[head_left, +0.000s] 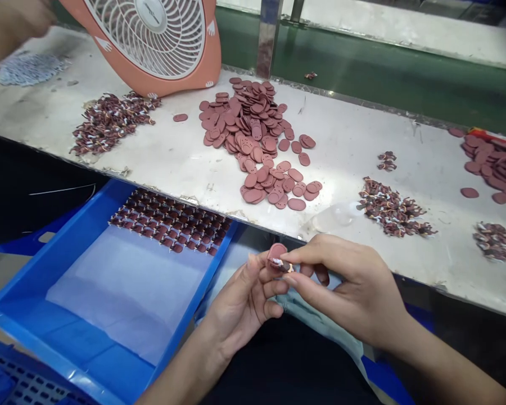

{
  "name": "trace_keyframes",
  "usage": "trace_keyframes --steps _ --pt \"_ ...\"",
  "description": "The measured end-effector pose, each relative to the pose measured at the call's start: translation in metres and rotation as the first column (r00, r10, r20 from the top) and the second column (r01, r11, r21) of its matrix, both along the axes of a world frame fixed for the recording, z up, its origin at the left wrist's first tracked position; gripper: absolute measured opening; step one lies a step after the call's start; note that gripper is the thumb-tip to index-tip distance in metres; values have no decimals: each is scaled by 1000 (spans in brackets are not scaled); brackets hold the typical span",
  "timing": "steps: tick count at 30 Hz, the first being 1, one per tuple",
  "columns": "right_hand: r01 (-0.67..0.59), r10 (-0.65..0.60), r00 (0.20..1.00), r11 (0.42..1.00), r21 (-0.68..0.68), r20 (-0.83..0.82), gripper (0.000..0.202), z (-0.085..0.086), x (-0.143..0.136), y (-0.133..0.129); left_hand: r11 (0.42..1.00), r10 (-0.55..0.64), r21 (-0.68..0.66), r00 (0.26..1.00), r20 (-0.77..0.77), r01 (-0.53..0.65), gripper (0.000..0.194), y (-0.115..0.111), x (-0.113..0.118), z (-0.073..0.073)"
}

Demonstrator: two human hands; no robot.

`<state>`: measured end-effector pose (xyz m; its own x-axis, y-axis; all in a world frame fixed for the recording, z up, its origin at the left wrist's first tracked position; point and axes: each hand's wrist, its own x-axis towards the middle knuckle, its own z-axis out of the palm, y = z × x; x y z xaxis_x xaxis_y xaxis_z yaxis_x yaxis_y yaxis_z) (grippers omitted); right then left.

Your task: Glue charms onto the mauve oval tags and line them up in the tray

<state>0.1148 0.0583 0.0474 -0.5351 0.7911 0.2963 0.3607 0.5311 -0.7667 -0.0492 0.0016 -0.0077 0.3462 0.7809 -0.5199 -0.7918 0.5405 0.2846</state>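
Above my lap, my left hand (253,289) pinches a reddish-brown oval disc (277,253) by its edge. My right hand (346,281) holds a small painted figure (283,265), brown with white and orange parts, between thumb and forefinger against the disc's lower edge. Whether the two pieces are joined, I cannot tell. On the bench past my hands lies a large heap of similar oval discs (253,121), some with small holes. A pile of small brown figures (390,208) sits right of it, beside a clear plastic bottle (337,216) with a white tip.
A blue bin (211,287) at left holds rows of disc-and-figure pieces (168,219) on a white sheet. An orange fan (152,39) stands on the bench (341,135). More figures (109,121) and discs (495,163) lie to either side. Another person's hand (14,25) shows top left.
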Motion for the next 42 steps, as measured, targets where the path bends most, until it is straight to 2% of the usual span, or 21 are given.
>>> trace_keyframes --steps 1,3,6,8,11,15,16,17,18,19,20,23,26,29,33,37,42 --pt "41 -43 999 993 112 11 13 -4 -3 -2 998 64 16 994 -90 -63 40 -1 1 0" --pt "97 -114 993 937 334 31 11 -14 -10 -5 974 225 98 935 -276 -205 34 -5 2 1" --pt "87 -132 990 842 532 48 20 -30 -19 -10 926 372 232 822 -431 -297 28 -9 4 3" --pt "61 -107 993 821 568 47 25 -40 -24 -11 913 402 271 781 -479 -304 26 -9 4 4" --pt "24 -78 995 818 575 69 24 -48 -35 -12 904 426 271 737 -525 -329 23 -8 2 6" --pt "-29 -34 995 822 569 99 24 -47 -44 -16 898 435 240 667 -605 -368 24 -9 -9 1" --pt "-47 -14 995 819 571 102 25 -46 -43 -18 901 422 236 603 -677 -365 25 -10 -16 -4" --pt "-68 10 994 820 569 106 26 -44 -41 -21 906 395 233 508 -765 -354 28 -12 -26 -11" --pt "-90 34 993 822 562 109 25 -42 -38 -23 913 356 227 391 -849 -339 32 -14 -39 -21" --pt "-109 56 992 828 550 112 23 -41 -34 -24 926 294 218 225 -929 -307 36 -16 -53 -32" --pt "-123 70 991 836 536 117 21 -41 -30 -26 931 252 205 125 -960 -303 39 -19 -70 -45" --pt "-112 52 990 856 506 130 17 -44 -16 -27 944 133 145 -62 -989 -297 40 -27 -120 -85" --pt "-100 25 987 860 500 156 19 -49 -8 -25 978 -25 23 -224 -974 -206 29 -30 -154 -113" --pt "-94 11 986 859 503 166 22 -51 -7 -22 989 -140 -112 -345 -928 -101 21 -28 -165 -128" --pt "-66 -10 989 861 504 147 19 -49 -9 -20 973 -211 -228 -450 -868 -16 24 -22 -163 -137" --pt "-68 -4 990 860 507 139 18 -48 -10 -19 958 -238 -285 -512 -826 15 28 -20 -165 -144" --pt "-69 -2 990 862 502 140 19 -51 -8 -19 948 -250 -316 -543 -801 29 28 -19 -167 -148"
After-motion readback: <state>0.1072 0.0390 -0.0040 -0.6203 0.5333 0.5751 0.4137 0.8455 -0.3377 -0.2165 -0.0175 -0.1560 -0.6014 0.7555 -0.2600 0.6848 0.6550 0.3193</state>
